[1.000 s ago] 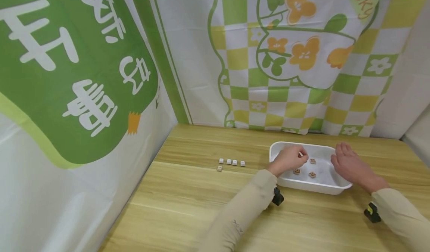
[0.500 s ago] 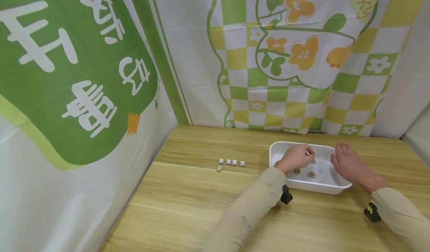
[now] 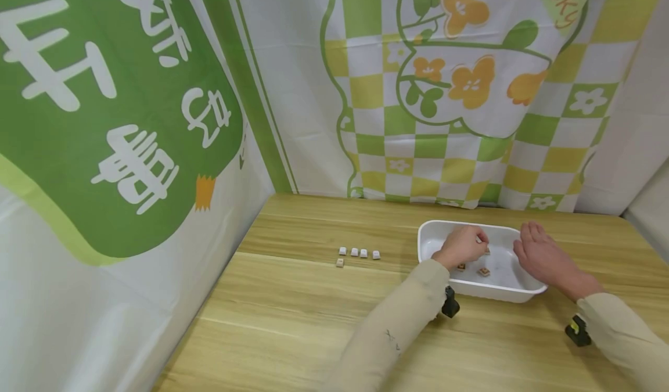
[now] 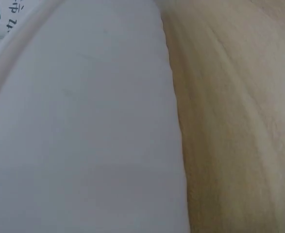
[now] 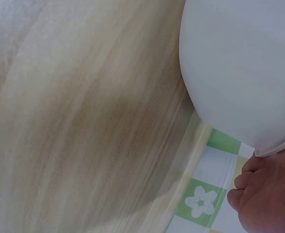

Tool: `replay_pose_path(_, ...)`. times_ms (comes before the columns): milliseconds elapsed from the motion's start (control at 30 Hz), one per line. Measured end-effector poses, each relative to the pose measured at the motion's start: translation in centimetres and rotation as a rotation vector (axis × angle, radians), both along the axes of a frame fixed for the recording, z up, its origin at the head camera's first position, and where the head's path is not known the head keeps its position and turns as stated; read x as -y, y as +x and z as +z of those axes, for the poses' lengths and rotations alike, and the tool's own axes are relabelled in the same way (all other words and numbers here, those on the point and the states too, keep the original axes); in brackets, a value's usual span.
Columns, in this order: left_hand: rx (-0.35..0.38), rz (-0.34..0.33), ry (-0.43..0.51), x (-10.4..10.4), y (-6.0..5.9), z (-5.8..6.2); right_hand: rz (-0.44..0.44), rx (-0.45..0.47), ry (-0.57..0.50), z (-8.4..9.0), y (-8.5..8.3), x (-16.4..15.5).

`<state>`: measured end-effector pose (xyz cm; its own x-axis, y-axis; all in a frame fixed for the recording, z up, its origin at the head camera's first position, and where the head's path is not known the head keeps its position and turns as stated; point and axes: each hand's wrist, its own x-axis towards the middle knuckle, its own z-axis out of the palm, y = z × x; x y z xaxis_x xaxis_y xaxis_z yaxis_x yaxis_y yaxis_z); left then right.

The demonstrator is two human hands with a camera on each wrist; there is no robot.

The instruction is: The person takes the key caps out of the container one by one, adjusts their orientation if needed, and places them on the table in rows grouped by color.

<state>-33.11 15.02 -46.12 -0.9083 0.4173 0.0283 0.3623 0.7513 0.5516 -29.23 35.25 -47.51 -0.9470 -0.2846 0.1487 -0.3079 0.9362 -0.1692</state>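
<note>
In the head view my left hand [image 3: 463, 245] reaches into a white tray [image 3: 491, 292], its thumb and fingertips pinching at a small brownish keycap [image 3: 487, 251]. The fingers hide most of that piece. Two more square keycaps lie in the tray, one keycap [image 3: 484, 272] near the middle and one beside the left wrist, partly covered. My right hand [image 3: 546, 254] rests on the tray's right rim, fingers straight and together, thumb on the inner side. In the right wrist view its fingers [image 5: 246, 182] show next to the rim.
Left of the tray, several white keycaps [image 3: 363, 253] stand in a row on the wooden table [image 3: 292, 305], with one beige keycap [image 3: 340, 262] in front. Patterned cloth [image 3: 418, 148] hangs behind the table. A green and white cloth [image 3: 209, 229] hangs at the left.
My left hand has moved a little to the right inside the tray, reaching the rear keycap. The right hand has stayed on the rim.
</note>
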Motion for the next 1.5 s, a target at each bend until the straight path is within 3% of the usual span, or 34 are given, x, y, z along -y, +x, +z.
replay_pose_path(333,0.037,0.039,-0.085,-1.0,-0.3,0.7,0.027,-0.085,0.018,0.0,-0.1,0.2)
replay_pose_path(633,0.100,0.132,-0.076,-1.7,0.1,0.2,0.031,-0.108,0.031,-0.1,0.1,0.3)
replay_pose_path(833,0.116,0.170,-0.083,-1.9,0.4,0.3,0.013,-0.073,0.009,0.1,0.1,0.3)
replay_pose_path(1100,0.123,0.171,-0.135,-2.1,0.1,-0.3,0.023,-0.077,0.012,0.2,0.2,0.5)
replay_pose_path(1333,0.076,0.139,-0.204,-2.1,0.3,-0.5,0.036,-0.121,0.016,0.2,0.4,0.7)
replay_pose_path(1500,0.016,0.108,-0.263,-2.0,0.8,-0.4,0.010,-0.082,-0.012,0.2,0.3,0.8)
